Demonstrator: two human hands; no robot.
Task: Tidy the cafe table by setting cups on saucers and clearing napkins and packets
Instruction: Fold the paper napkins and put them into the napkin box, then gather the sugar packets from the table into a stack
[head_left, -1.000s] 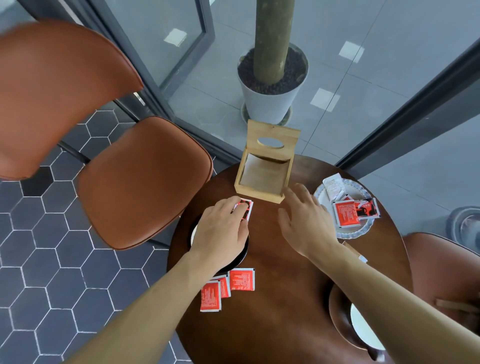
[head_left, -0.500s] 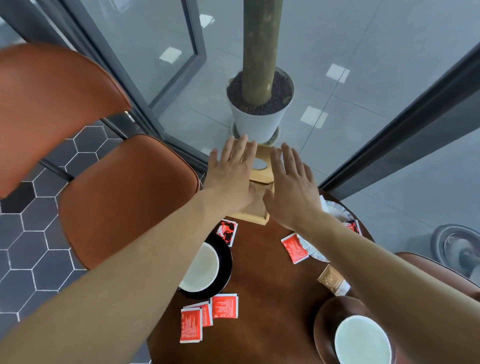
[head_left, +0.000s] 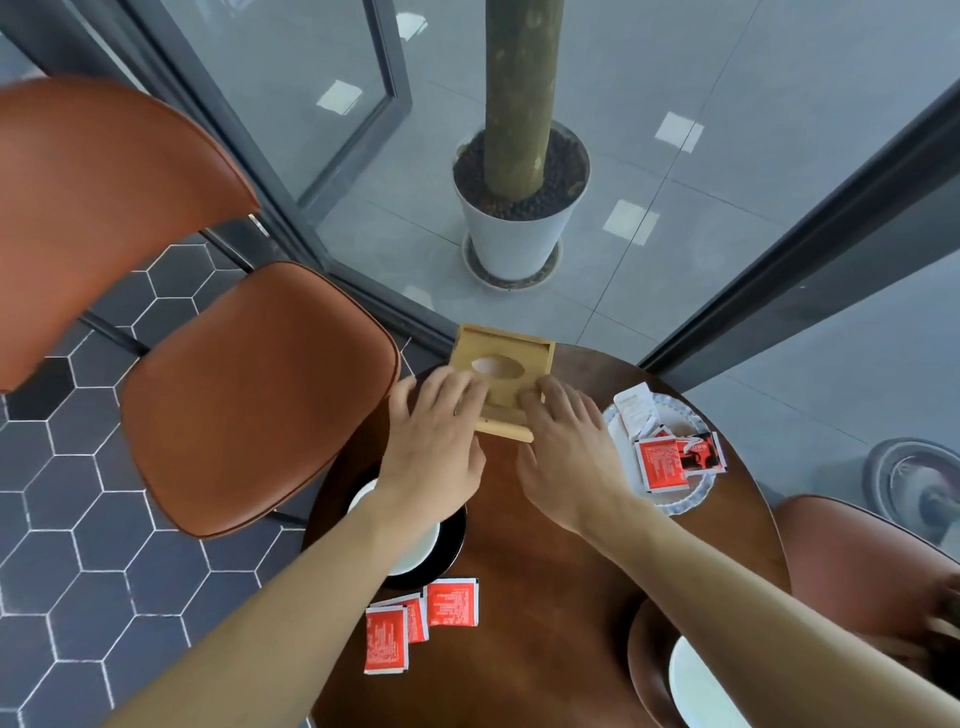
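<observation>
A wooden napkin box (head_left: 506, 353) with an oval slot in its closed lid sits at the far edge of the round brown table (head_left: 545, 545). My left hand (head_left: 434, 452) and my right hand (head_left: 563, 447) rest flat on the lid's near part, fingers spread. Below my left wrist a white cup (head_left: 415, 551) stands on a black saucer (head_left: 452, 545). Three red packets (head_left: 421, 621) lie near the table's front left. A patterned plate (head_left: 685, 496) at the right holds red packets (head_left: 662, 462) and a white napkin (head_left: 636, 410). Another white cup (head_left: 691, 686) on a brown saucer (head_left: 641, 660) is at bottom right.
A brown leather chair (head_left: 249, 395) stands left of the table, another chair (head_left: 852, 561) at the right. Beyond the glass wall a white pot (head_left: 511, 234) holds a tree trunk. The floor at left has dark hexagon tiles.
The wooden box's lid, open a second ago, is now shut. Both hands have come down from the raised lid onto the closed top. The packet near my left hand is no longer in sight.
</observation>
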